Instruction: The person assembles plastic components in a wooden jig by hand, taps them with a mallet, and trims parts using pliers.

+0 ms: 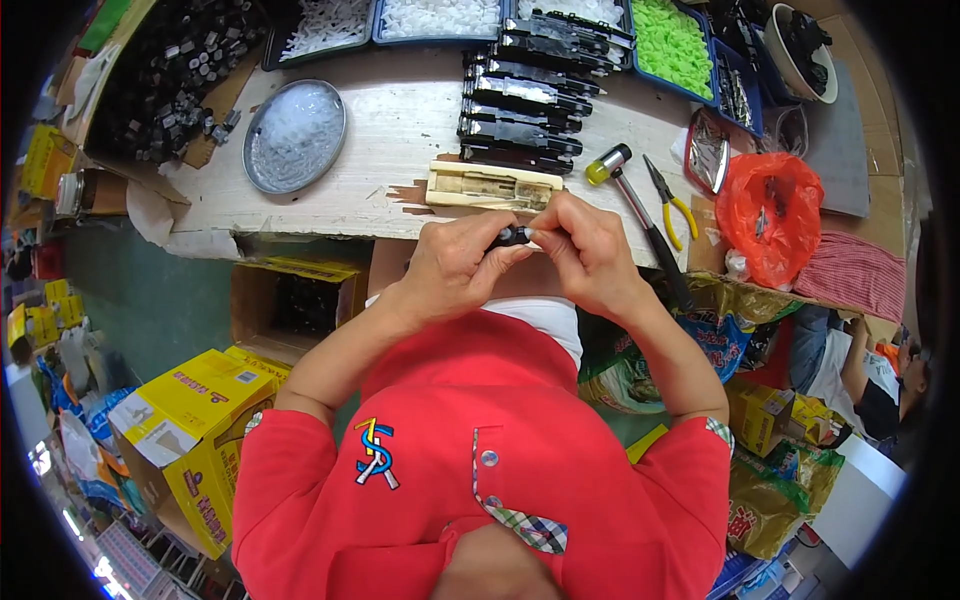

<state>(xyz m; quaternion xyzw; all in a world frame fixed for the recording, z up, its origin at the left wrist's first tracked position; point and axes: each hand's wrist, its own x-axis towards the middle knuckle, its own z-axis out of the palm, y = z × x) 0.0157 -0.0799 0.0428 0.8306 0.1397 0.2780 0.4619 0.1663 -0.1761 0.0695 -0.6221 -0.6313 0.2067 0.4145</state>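
Note:
Just off the table's front edge, my left hand (455, 262) is closed around a small black part (511, 236), gripped between thumb and fingers. My right hand (588, 250) meets it from the other side, thumb and forefinger pinched at the part's end. A tiny pale piece seems to show at those fingertips, too small to name. Beyond both hands lies a cream block-shaped jig (470, 186) with a long slot. A row of long black assemblies (522, 128) with shiny strips runs away from it. A round metal dish (251, 160) holds translucent pieces to the left.
Trays of white pieces (440, 18) and green pieces (672, 48) line the back. A hammer (640, 215), yellow-handled pliers (668, 205) and a red plastic bag (745, 215) lie right. Dark metal parts (165, 115) pile left. Another person (880, 385) sits far right.

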